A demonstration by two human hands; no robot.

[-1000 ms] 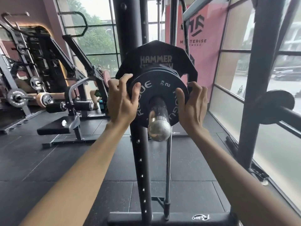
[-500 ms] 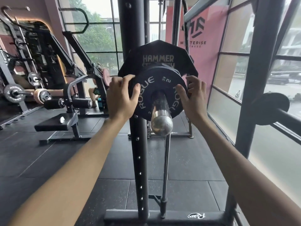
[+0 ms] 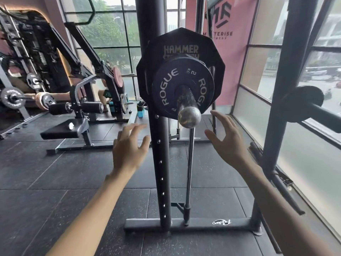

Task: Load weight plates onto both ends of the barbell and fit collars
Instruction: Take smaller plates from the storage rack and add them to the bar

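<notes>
Though behind ROGUE plate (image 3: pixel 167 85), HAMMER plate (image 3: pixel 181 40).

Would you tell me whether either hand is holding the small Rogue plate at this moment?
No, the left hand and the right hand are both open below the Rogue plate, clear of it.

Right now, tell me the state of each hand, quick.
Left hand: open, fingers spread, holding nothing.
Right hand: open, holding nothing, just below the Rogue plate and not touching it.
</notes>
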